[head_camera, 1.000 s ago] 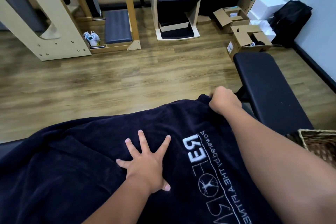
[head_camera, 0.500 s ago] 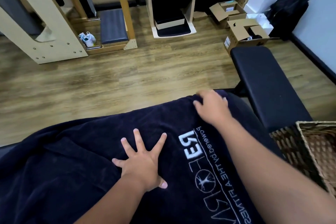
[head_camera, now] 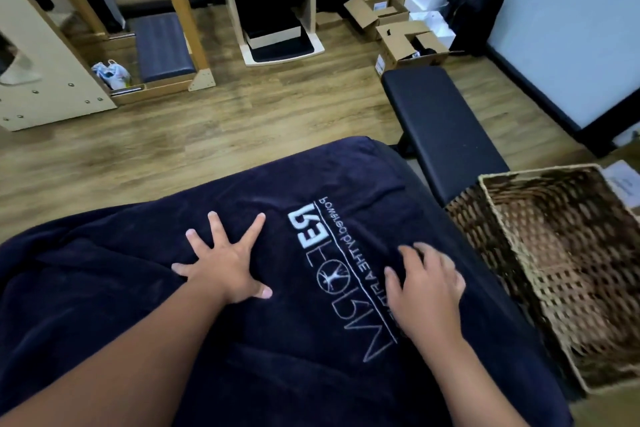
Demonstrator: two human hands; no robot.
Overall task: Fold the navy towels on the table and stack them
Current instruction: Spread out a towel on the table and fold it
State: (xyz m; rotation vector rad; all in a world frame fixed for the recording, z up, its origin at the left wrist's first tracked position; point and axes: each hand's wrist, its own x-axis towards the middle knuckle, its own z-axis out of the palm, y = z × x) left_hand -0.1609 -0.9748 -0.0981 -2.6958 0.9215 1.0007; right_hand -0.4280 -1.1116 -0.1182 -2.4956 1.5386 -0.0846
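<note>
A navy towel (head_camera: 311,184) with white embroidered lettering lies spread over the table and covers it; its left part is rumpled into folds. My left hand (head_camera: 225,263) presses flat on the towel's middle with its fingers spread wide. My right hand (head_camera: 424,282) rests palm down on the towel just right of the lettering, fingers loosely bent and holding nothing. The towel's far right corner (head_camera: 360,144) lies flat near the table's far edge.
An empty woven basket (head_camera: 561,263) stands close on the right of the table. A black padded bench (head_camera: 440,125) reaches away behind it. Cardboard boxes (head_camera: 398,35), a black bag (head_camera: 476,7) and wooden exercise frames (head_camera: 52,87) stand on the wooden floor beyond.
My right hand let go of the towel's far right corner and slid back toward me across the cloth. My left hand stayed pressed in place.
</note>
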